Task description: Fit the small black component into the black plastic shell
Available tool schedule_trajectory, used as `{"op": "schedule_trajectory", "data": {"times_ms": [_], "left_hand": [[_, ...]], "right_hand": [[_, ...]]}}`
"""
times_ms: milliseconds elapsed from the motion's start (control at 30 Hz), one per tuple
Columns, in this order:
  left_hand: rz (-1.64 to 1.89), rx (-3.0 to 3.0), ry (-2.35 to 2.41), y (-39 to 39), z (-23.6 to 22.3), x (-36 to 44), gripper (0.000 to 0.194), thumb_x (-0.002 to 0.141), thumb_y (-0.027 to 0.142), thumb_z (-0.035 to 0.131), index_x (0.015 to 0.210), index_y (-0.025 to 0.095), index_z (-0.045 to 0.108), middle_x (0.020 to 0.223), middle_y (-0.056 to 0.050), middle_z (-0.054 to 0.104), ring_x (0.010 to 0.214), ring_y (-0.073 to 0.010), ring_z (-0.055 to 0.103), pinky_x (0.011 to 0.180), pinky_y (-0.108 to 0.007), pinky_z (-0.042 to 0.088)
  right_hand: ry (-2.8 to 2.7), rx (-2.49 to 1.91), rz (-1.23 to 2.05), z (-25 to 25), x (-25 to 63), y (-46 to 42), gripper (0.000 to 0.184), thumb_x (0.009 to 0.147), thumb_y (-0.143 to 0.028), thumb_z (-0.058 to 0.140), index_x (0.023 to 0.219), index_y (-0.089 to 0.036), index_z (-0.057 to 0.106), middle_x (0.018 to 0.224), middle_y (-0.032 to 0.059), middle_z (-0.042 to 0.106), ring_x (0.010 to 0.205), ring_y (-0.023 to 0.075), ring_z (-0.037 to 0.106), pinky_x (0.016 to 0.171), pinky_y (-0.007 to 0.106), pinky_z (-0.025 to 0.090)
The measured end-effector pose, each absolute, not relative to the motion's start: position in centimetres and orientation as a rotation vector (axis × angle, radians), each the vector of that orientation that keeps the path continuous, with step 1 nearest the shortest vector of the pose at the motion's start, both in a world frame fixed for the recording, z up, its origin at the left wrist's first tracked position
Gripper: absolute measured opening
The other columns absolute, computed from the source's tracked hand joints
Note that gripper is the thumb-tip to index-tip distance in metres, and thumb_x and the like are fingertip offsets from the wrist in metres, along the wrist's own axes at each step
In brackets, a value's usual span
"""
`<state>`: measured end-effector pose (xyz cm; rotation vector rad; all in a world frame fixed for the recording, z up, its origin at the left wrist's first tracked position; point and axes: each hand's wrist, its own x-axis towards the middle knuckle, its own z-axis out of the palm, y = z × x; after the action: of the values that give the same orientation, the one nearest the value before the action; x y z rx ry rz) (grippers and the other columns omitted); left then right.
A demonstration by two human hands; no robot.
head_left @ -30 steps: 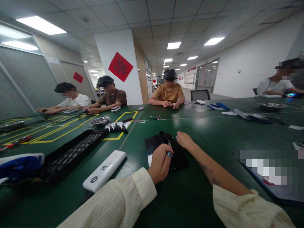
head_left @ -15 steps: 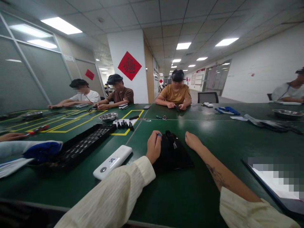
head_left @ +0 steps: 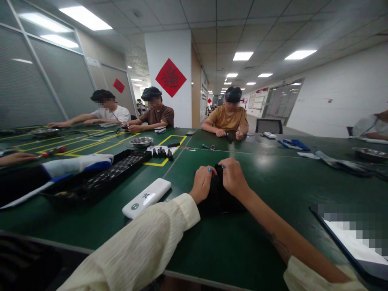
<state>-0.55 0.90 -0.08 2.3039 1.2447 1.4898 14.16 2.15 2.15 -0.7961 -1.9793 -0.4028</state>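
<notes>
A flat black piece (head_left: 222,202), like a pouch or mat, lies on the green table in front of me. At its far end stands a small black part (head_left: 217,170), mostly hidden by my fingers, its exact kind unclear. My left hand (head_left: 202,184) is closed at the left side of this part, thumb and fingers pressed together. From the right, my right hand (head_left: 235,178) pinches the same part near its top. The two hands almost meet there.
A white power bank (head_left: 148,198) lies left of my forearm. Beyond it are a long black tray (head_left: 133,163), a gloved hand (head_left: 87,162) over it, several small black parts (head_left: 163,152) and a metal bowl (head_left: 142,142). A tablet (head_left: 348,238) is at right; pliers (head_left: 208,147) lie ahead.
My right hand has moved left onto the small black part, from beside the black piece. My left hand has shifted slightly toward it. At left, the gloved hand has reached farther over the tray.
</notes>
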Motion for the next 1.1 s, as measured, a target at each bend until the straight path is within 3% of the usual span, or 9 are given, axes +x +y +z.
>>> {"op": "schedule_trajectory", "data": {"times_ms": [300, 467, 600, 767, 833, 900, 1100], "left_hand": [[1.592, 2.375, 1.189, -0.1, 0.1, 0.1, 0.046, 0.091, 0.038, 0.013, 0.078, 0.018, 0.052, 0.076, -0.005, 0.055, 0.072, -0.0168, 0.046, 0.070, -0.033, 0.037], [1.618, 2.327, 1.242, 0.3, 0.0, 0.0, 0.038, 0.090, 0.036, 0.020, 0.067, 0.019, 0.045, 0.068, -0.003, 0.049, 0.068, -0.0160, 0.044, 0.065, -0.031, 0.036], [1.616, 2.260, 1.217, 0.6, -0.3, 0.1, 0.033, 0.090, 0.032, 0.021, 0.069, 0.019, 0.044, 0.070, -0.002, 0.048, 0.069, -0.0150, 0.043, 0.066, -0.029, 0.037], [1.671, 2.102, 1.257, 1.5, -0.1, -0.6, 0.029, 0.089, 0.031, 0.023, 0.071, 0.020, 0.042, 0.071, -0.001, 0.045, 0.071, -0.0143, 0.042, 0.068, -0.027, 0.036], [1.736, 1.938, 1.296, 2.2, 0.3, -1.1, 0.026, 0.088, 0.030, 0.026, 0.070, 0.020, 0.041, 0.069, 0.000, 0.043, 0.069, -0.0135, 0.042, 0.066, -0.026, 0.035], [1.796, 1.790, 1.271, 2.9, 0.6, -1.8, 0.020, 0.085, 0.028, 0.033, 0.068, 0.020, 0.038, 0.066, 0.002, 0.040, 0.065, -0.0123, 0.040, 0.062, -0.024, 0.034], [1.933, 1.603, 1.165, 4.8, 0.7, -3.5, 0.024, 0.083, 0.022, 0.026, 0.061, 0.020, 0.033, 0.060, 0.003, 0.033, 0.058, -0.0110, 0.035, 0.058, -0.023, 0.032]], "right_hand": [[-2.160, -0.564, -0.597, 1.4, 12.8, 0.7, 0.020, 0.083, -0.011, 0.035, 0.093, -0.016, 0.052, 0.089, 0.0079, 0.053, 0.082, 0.0182, 0.043, 0.079, 0.034, 0.035], [-2.185, -0.622, -0.604, 1.4, 13.0, 0.9, 0.023, 0.084, -0.012, 0.033, 0.095, -0.015, 0.054, 0.086, 0.0080, 0.052, 0.080, 0.0185, 0.043, 0.078, 0.034, 0.034], [-2.177, -0.746, -0.573, 1.6, 13.0, 0.7, 0.026, 0.085, -0.015, 0.032, 0.099, -0.014, 0.054, 0.087, 0.0088, 0.053, 0.081, 0.0191, 0.044, 0.076, 0.034, 0.035], [-2.066, -1.072, -0.435, 1.7, 13.2, 0.7, 0.043, 0.081, -0.033, 0.043, 0.121, -0.017, 0.044, 0.105, 0.0121, 0.048, 0.091, 0.0240, 0.046, 0.075, 0.038, 0.038], [-2.094, -1.128, -0.301, 1.4, 13.3, 1.1, 0.048, 0.080, -0.032, 0.044, 0.126, -0.019, 0.040, 0.110, 0.0114, 0.046, 0.087, 0.0218, 0.050, 0.072, 0.035, 0.042], [-2.110, -1.128, -0.164, 1.0, 13.4, 1.6, 0.043, 0.081, -0.027, 0.040, 0.124, -0.021, 0.043, 0.112, 0.0100, 0.045, 0.083, 0.0184, 0.053, 0.069, 0.031, 0.044], [-1.989, -1.128, -0.006, 1.2, 14.2, 2.8, 0.037, 0.079, -0.021, 0.039, 0.111, -0.019, 0.056, 0.110, 0.0102, 0.048, 0.090, 0.0196, 0.055, 0.079, 0.033, 0.045]]}}
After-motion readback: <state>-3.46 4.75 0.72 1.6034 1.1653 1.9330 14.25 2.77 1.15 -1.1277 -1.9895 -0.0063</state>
